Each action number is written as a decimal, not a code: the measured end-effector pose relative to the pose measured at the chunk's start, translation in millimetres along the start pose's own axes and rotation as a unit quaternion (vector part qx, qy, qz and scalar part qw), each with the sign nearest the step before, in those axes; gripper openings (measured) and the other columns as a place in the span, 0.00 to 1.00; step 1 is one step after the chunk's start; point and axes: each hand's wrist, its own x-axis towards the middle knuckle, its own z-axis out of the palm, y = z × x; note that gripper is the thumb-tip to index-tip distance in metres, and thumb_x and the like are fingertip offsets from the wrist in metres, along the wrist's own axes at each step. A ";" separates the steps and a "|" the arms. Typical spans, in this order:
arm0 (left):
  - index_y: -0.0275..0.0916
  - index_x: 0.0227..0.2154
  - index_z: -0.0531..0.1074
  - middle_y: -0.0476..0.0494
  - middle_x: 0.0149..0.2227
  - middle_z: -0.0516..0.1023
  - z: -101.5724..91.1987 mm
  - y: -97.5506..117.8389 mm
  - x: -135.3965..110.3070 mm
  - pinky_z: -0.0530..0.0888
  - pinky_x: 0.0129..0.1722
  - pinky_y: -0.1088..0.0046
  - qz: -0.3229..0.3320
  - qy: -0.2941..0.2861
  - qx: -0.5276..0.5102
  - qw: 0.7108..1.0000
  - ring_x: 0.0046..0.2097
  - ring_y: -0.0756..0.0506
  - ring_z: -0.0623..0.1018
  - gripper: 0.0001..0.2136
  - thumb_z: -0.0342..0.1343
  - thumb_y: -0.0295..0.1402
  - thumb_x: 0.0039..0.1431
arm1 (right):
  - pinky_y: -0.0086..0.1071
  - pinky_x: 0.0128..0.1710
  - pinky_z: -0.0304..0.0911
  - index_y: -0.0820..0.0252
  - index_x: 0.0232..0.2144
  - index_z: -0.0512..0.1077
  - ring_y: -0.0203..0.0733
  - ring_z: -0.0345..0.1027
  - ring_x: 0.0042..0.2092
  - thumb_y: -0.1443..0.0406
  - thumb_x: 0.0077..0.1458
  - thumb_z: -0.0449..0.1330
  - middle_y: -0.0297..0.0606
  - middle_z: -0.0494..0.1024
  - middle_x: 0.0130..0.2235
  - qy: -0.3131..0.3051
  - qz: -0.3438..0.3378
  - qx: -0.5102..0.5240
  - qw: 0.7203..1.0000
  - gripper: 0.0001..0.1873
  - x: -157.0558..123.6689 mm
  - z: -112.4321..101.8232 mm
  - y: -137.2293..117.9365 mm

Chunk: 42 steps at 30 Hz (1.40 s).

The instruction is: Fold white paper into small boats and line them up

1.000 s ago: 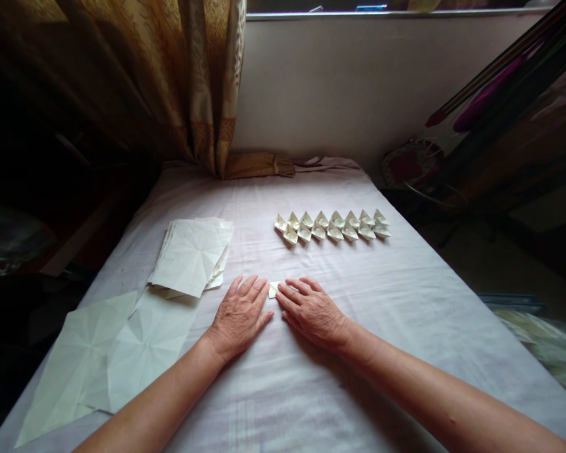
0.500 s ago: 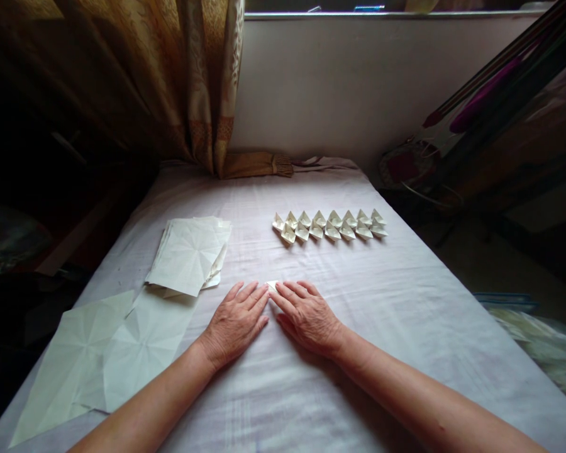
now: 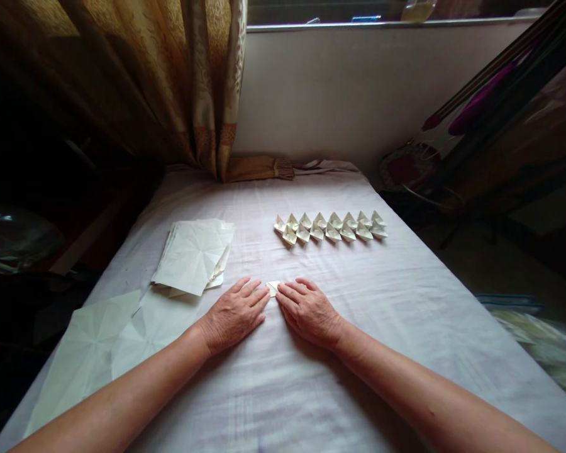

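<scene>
Between my two hands a small folded square of white paper (image 3: 272,289) lies flat on the cloth, with a slanting crease across it. My left hand (image 3: 236,313) rests palm down at its left edge, fingers stretched out and the fingertips touching it. From the other side my right hand (image 3: 311,313) lies palm down, its fingers extended and the index fingertip on the paper's right edge. Beyond them stand two rows of small folded paper boats (image 3: 334,228), set close against one another.
A stack of creased white paper sheets (image 3: 191,255) lies to the left, with looser creased sheets (image 3: 87,343) nearer me. All rest on a pale bedsheet-like cloth (image 3: 264,402). A gold curtain (image 3: 207,94) hangs at the back left, and a plastic bag (image 3: 542,346) sits off the right edge.
My hands have drawn slightly apart, so more of the folded paper shows between them. The view has tilted up a little.
</scene>
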 end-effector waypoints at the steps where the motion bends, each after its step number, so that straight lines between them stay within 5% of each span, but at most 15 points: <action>1: 0.36 0.53 0.71 0.40 0.53 0.76 -0.3 -0.4 1.3 0.59 0.61 0.57 -0.001 0.001 -0.004 1.000 0.56 0.39 0.72 0.17 0.51 0.36 0.64 | 0.41 0.53 0.58 0.60 0.45 0.73 0.43 0.70 0.47 0.70 0.63 0.52 0.43 0.78 0.49 0.004 -0.001 0.006 1.000 0.13 -0.1 0.0 0.5; 8: 0.39 0.46 0.75 0.43 0.45 0.80 8.5 8.1 12.4 0.67 0.55 0.59 -0.136 0.067 -0.075 0.986 0.50 0.41 0.75 0.11 0.52 0.33 0.64 | 0.40 0.49 0.61 0.61 0.47 0.73 0.46 0.69 0.49 0.69 0.62 0.54 0.45 0.78 0.50 0.010 0.083 -0.005 0.997 0.13 -3.1 6.9 -16.4; 14: 0.41 0.48 0.74 0.41 0.49 0.79 19.8 24.4 13.1 0.69 0.54 0.57 -0.213 0.097 -0.101 0.967 0.51 0.41 0.74 0.13 0.51 0.33 0.64 | 0.41 0.52 0.59 0.61 0.50 0.72 0.46 0.67 0.51 0.70 0.61 0.53 0.44 0.77 0.50 0.033 0.102 0.020 0.994 0.16 -14.9 8.1 -45.0; 20: 0.41 0.49 0.74 0.43 0.50 0.79 26.4 26.5 9.1 0.70 0.55 0.58 -0.244 0.106 -0.138 0.954 0.54 0.40 0.73 0.13 0.53 0.32 0.62 | 0.40 0.49 0.59 0.59 0.48 0.72 0.45 0.67 0.48 0.68 0.63 0.51 0.42 0.78 0.48 0.020 0.122 0.067 0.990 0.15 -17.9 -1.6 -46.9; 31: 0.42 0.62 0.59 0.45 0.47 0.80 29.6 26.0 9.9 0.69 0.54 0.58 -0.272 0.146 -0.222 0.925 0.52 0.42 0.74 0.26 0.55 0.31 0.60 | 0.40 0.50 0.57 0.56 0.50 0.72 0.48 0.63 0.50 0.66 0.62 0.53 0.44 0.74 0.49 -0.027 0.153 0.026 0.988 0.15 -5.1 -0.8 -32.5; 42: 0.43 0.63 0.56 0.45 0.46 0.81 35.9 27.0 10.3 0.69 0.54 0.59 -0.285 0.168 -0.217 0.918 0.51 0.40 0.75 0.31 0.59 0.32 0.57 | 0.39 0.43 0.51 0.58 0.50 0.72 0.47 0.62 0.44 0.66 0.59 0.56 0.42 0.75 0.42 -0.063 0.190 -0.020 0.979 0.16 12.3 2.2 -32.6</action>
